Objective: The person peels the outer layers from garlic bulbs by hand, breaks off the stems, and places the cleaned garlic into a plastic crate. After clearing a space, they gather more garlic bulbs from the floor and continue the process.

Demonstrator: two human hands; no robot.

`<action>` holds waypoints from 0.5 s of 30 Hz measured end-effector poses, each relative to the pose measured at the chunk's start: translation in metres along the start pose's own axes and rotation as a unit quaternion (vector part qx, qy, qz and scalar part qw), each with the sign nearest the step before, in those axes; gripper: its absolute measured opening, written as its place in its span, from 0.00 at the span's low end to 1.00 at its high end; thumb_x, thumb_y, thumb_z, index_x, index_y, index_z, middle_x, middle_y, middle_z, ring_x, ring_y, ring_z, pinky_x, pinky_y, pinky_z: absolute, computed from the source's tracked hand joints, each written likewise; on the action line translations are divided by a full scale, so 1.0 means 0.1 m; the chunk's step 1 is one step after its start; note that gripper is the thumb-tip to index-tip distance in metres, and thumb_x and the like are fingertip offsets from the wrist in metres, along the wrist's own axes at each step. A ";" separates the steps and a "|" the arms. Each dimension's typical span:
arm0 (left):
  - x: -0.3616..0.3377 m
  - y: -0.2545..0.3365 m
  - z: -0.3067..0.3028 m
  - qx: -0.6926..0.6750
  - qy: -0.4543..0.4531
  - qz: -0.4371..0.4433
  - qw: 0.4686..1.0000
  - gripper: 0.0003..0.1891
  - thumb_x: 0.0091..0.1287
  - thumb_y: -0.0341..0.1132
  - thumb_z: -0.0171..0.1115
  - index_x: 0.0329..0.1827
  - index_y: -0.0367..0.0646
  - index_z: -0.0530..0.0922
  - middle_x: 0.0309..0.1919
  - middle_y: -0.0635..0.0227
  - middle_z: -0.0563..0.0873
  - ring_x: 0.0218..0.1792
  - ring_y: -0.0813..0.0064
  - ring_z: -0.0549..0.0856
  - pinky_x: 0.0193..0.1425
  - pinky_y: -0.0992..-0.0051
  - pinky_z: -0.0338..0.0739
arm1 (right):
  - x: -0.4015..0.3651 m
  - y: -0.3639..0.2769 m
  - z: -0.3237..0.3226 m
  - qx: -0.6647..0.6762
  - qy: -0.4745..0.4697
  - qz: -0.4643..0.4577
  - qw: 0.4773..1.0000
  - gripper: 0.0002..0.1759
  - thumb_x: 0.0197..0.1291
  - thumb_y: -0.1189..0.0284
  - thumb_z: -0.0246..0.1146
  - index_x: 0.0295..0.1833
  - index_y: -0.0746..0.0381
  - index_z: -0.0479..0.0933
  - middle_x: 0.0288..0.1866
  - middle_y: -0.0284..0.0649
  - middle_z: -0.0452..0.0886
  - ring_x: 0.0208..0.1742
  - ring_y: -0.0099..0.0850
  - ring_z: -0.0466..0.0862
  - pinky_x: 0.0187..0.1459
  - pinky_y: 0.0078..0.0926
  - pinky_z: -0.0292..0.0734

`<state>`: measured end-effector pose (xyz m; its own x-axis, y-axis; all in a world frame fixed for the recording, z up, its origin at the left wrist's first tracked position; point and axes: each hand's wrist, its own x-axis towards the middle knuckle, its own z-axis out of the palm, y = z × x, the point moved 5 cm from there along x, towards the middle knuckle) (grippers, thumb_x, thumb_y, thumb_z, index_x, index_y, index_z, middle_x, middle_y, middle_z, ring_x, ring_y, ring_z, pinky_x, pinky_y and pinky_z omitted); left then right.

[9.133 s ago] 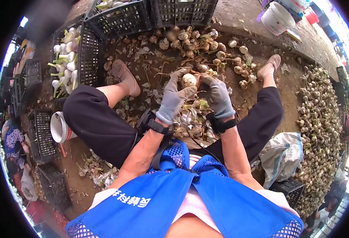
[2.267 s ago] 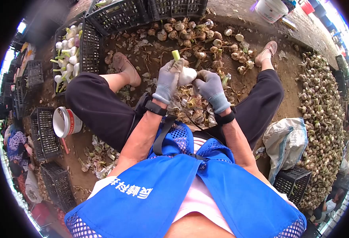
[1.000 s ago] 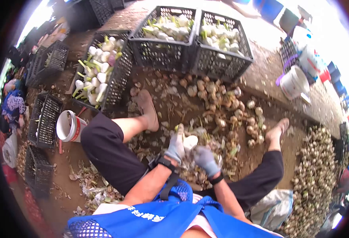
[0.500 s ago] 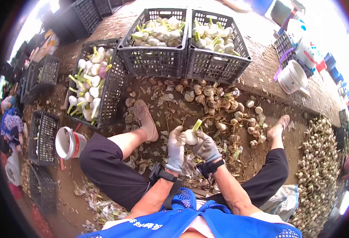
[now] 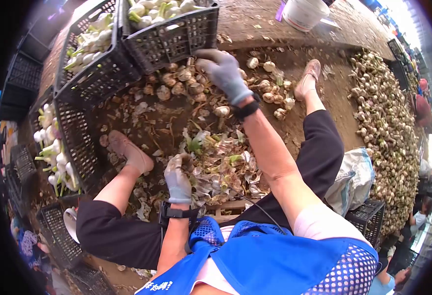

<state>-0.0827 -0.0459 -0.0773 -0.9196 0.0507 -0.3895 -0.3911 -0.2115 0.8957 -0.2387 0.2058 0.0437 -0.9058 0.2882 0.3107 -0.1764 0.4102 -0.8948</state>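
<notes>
My right hand [image 5: 223, 73], in a grey-white work glove, is stretched forward beside the near corner of a black crate of trimmed garlic [image 5: 164, 12]. Its fingers are extended and apart, over a spread of dirty, untrimmed garlic bulbs [image 5: 184, 74] on the ground. Close to my body, my left hand [image 5: 177, 178], gloved too, hovers above the litter of garlic skins [image 5: 221, 164]. Its fingers are curled in, and whatever they may hold is hidden. Both wrists wear black straps.
Another crate of white garlic [image 5: 90, 49] stands at upper left, with a third crate [image 5: 76, 142] below it. A white bucket [image 5: 304, 14] sits on the raised ledge. A large garlic heap [image 5: 385, 137] and a white sack [image 5: 351, 179] lie right. People are at far right.
The view has swung right. The trimmed white bulb that both hands held is gone from them. My hands have parted: the right has reached forward to the crate, the left stays near my lap.
</notes>
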 end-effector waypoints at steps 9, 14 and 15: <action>-0.05 -0.19 0.29 0.054 -0.022 -0.071 0.996 0.15 0.69 0.40 0.47 0.41 0.36 0.77 0.34 0.65 0.81 0.35 0.76 0.80 0.40 0.77 0.76 | -0.51 2.41 -2.21 -0.532 0.146 0.329 0.767 0.17 0.49 0.65 0.58 0.44 0.60 0.75 0.44 0.50 0.78 0.46 0.44 0.80 0.44 0.37 0.75; -0.13 -0.10 0.45 0.015 0.011 -0.124 0.992 0.12 0.67 0.38 0.51 0.42 0.37 0.77 0.33 0.66 0.81 0.31 0.79 0.80 0.33 0.81 0.76 | -0.46 2.85 -2.25 -0.450 0.083 0.244 0.855 0.09 0.47 0.69 0.56 0.30 0.58 0.81 0.33 0.48 0.82 0.38 0.42 0.82 0.42 0.35 0.76; -0.12 -0.16 0.45 0.020 0.003 -0.135 0.991 0.12 0.68 0.38 0.50 0.43 0.38 0.76 0.35 0.66 0.81 0.32 0.78 0.80 0.33 0.81 0.76 | -0.47 2.62 -2.14 -0.399 0.105 0.225 0.882 0.10 0.45 0.71 0.56 0.31 0.58 0.82 0.27 0.48 0.81 0.33 0.39 0.83 0.40 0.31 0.76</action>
<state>-0.0668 0.0012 -0.0777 -0.7816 0.0945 -0.6166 -0.6235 -0.1518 0.7670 -0.1601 0.4850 -0.1366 -0.7081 0.6976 0.1093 0.5872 0.6677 -0.4575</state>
